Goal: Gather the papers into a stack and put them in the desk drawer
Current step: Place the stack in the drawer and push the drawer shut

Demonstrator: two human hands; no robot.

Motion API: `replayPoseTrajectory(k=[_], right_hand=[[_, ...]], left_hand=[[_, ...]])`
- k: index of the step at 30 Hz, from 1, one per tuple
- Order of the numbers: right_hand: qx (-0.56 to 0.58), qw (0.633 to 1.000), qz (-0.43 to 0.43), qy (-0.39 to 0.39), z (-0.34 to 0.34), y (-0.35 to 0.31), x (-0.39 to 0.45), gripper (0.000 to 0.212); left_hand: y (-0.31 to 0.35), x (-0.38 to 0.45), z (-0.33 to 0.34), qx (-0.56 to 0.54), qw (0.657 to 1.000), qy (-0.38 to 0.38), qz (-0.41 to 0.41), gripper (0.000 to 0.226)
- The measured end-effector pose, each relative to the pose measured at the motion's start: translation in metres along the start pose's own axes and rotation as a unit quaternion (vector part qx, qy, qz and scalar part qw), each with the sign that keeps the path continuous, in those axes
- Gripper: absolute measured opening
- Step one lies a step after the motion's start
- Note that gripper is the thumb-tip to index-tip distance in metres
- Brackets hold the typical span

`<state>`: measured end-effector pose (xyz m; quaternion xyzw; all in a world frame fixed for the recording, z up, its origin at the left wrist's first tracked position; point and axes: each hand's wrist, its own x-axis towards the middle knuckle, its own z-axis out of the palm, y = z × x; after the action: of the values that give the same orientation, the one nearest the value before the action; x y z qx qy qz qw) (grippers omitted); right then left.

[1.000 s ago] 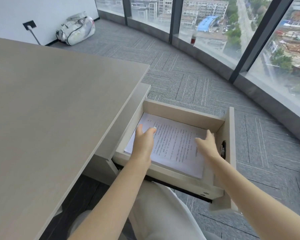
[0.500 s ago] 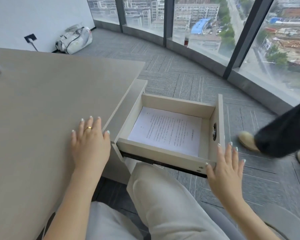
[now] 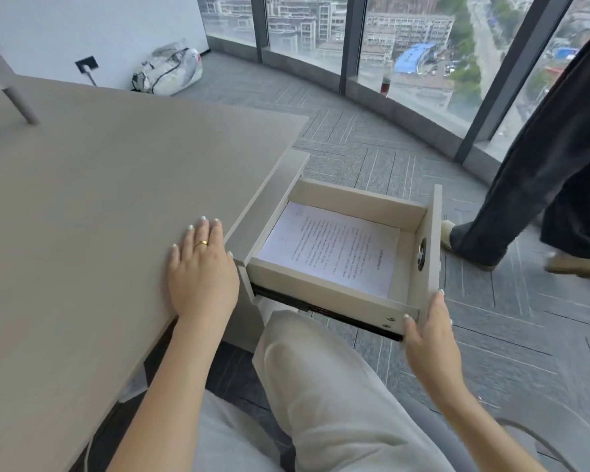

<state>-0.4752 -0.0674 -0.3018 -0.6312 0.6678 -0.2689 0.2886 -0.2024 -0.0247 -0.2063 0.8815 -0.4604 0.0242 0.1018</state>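
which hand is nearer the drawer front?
Right. The right hand is touching the drawer front at its near corner. The left hand lies flat on the desk, on the drawer's far side from the front.

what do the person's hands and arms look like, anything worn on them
Both forearms are bare, with no sleeves, watch or bracelet in view. The left hand wears a plain gold band on the ring finger. The nails on it and on the right hand are painted a pale, whitish shade. No gloves on either hand.
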Motion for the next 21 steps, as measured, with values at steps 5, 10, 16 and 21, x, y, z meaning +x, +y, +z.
replayPoseTrajectory(k=[5, 10, 16, 21], right_hand=[[-0.018, 0.999, -0.009, -0.044, 0.020, -0.016, 0.003, 0.054], [0.005, 0.993, -0.057, -0.105, 0.033, -0.030, 0.003, 0.078], [0.060, 0.976, -0.092, -0.189, 0.047, -0.041, 0.013, 0.097], [0.059, 0.955, -0.134, -0.258, 0.061, -0.060, 0.022, 0.092]], left_hand=[[0.000, -0.001, 0.001, 0.003, 1.000, 0.000, 0.002, 0.055], [-0.002, 0.000, 0.001, 0.007, 1.000, 0.002, 0.003, 0.055], [-0.003, 0.000, 0.002, 0.014, 1.000, 0.007, 0.005, 0.054], [-0.002, 0.001, 0.003, 0.014, 1.000, 0.007, 0.001, 0.054]])
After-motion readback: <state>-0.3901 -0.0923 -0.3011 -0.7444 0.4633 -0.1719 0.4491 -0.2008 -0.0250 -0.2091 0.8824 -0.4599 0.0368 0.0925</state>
